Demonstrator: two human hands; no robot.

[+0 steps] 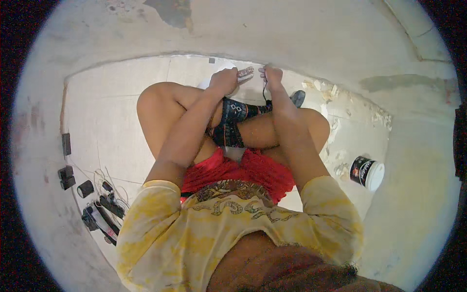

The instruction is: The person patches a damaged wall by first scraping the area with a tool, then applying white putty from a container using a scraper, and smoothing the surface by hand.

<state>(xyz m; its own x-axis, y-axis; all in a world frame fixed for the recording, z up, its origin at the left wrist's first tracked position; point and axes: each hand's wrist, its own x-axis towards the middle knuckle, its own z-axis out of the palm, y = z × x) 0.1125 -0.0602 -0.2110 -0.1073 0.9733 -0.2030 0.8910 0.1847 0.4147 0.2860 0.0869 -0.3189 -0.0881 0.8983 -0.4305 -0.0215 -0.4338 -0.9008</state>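
Note:
My left hand (224,81) is closed around a small oblong object (245,73) with a mottled brown and white surface; its kind is too small to tell. To the right of it, near the far wall, my right hand (272,76) has its fingers pinched on a thin dark cord (264,91). The cord hangs down toward my crossed legs, where its lower end is lost against the dark patterned sock (234,113). A few centimetres separate the two hands. Part of a white rounded thing (222,65) shows behind my left hand.
I sit cross-legged on a pale tiled floor (116,126), close to bare plastered walls. Cables (104,177) and black electrical pieces (109,207) lie at left. A black and white bucket (367,173) lies tilted at right, near flaked plaster (328,91) along the wall's foot.

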